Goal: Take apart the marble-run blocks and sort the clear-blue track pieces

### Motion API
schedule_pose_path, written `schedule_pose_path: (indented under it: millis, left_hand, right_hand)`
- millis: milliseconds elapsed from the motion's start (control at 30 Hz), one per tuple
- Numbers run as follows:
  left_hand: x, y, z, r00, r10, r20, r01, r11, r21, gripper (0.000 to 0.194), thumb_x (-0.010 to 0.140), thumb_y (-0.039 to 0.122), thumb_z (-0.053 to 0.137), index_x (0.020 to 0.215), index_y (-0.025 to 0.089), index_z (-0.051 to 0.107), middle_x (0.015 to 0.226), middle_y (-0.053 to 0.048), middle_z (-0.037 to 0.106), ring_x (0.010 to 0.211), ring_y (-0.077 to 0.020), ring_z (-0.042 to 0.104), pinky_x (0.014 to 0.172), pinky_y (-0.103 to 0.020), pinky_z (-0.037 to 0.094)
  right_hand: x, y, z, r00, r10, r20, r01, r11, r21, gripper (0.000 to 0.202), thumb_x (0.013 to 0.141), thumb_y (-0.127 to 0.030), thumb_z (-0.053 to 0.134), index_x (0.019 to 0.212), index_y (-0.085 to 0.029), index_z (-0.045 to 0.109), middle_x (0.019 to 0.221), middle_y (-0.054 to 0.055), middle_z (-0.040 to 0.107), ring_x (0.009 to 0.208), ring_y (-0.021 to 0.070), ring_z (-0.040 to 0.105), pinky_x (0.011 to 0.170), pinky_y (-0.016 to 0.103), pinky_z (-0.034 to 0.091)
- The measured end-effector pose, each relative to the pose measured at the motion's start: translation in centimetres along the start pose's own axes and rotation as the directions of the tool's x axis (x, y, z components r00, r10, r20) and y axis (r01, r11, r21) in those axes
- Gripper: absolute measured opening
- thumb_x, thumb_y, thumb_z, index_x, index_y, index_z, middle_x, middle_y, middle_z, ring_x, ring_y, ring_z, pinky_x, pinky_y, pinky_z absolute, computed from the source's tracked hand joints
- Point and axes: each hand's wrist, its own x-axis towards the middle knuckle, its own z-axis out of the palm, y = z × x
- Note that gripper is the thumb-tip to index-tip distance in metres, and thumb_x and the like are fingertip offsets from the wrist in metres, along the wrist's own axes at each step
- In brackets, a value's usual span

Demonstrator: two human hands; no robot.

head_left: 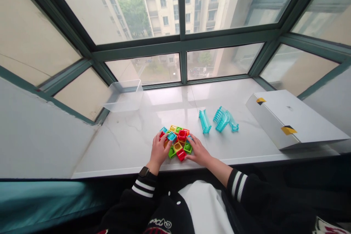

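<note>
Left hand: fingers resting on the colourful tile pile, left edge, grasping nothing.
Right hand: cupping the pile's right edge.
Clear tub: far left of the pile.

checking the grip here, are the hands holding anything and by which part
Both hands press on the cluster of colourful blocks: left hand on its left edge, right hand on its right. Nothing looks lifted.

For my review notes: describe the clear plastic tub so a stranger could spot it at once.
On the white marble windowsill, look to the far left corner against the window frame. The clear plastic tub sits there alone, see-through and colourless, unlike the bright block cluster between the hands.
</note>
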Motion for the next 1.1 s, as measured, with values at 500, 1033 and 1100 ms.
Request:
schedule_pose_path:
  millis: [500, 1033, 1100]
  left_hand:
    - [-1.6, -2.8, -4.1, 0.989, -0.001, -0.145, 0.009, 0.999, 0.049, 0.036, 0.099, 0.037, 0.062, 0.133, 0.024, 0.061, 0.124, -0.012, 0.068, 0.117, -0.0317, 0.063, 0.105, -0.051, 0.049]
    - [-2.6, -1.4, -4.7, 0.935, 0.024, -0.354, -0.005, 0.999, 0.054, 0.025, 0.098, 0.026, 0.058, 0.121, 0.021, 0.066, 0.119, -0.013, 0.069, 0.118, -0.0312, 0.063, 0.110, -0.053, 0.047]
    - [-3.2, 0.1, -3.9, 0.964, 0.054, -0.261, -0.058, 0.998, -0.007, 0.023, 0.099, 0.024, 0.055, 0.118, 0.023, 0.068, 0.112, -0.011, 0.072, 0.114, -0.0295, 0.065, 0.107, -0.050, 0.050]
  right_hand:
    - [3.3, -3.8, 2.6, 0.992, -0.058, 0.116, 0.058, 0.998, 0.007, 0.111, 0.078, -0.046, 0.089, 0.168, -0.025, 0.027, 0.174, 0.020, 0.022, 0.160, 0.0386, 0.022, 0.129, 0.058, 0.029]
    - [3.1, -6.4, 3.1, 0.978, -0.180, 0.103, 0.174, 0.983, 0.060, 0.083, 0.084, -0.034, 0.081, 0.158, -0.020, 0.044, 0.171, 0.020, 0.027, 0.158, 0.0370, 0.030, 0.126, 0.055, 0.036]
    - [2.4, -5.7, 1.5, 0.982, -0.182, 0.041, 0.177, 0.979, 0.097, 0.067, 0.088, -0.030, 0.074, 0.152, -0.024, 0.052, 0.168, 0.017, 0.035, 0.155, 0.0340, 0.036, 0.124, 0.054, 0.040]
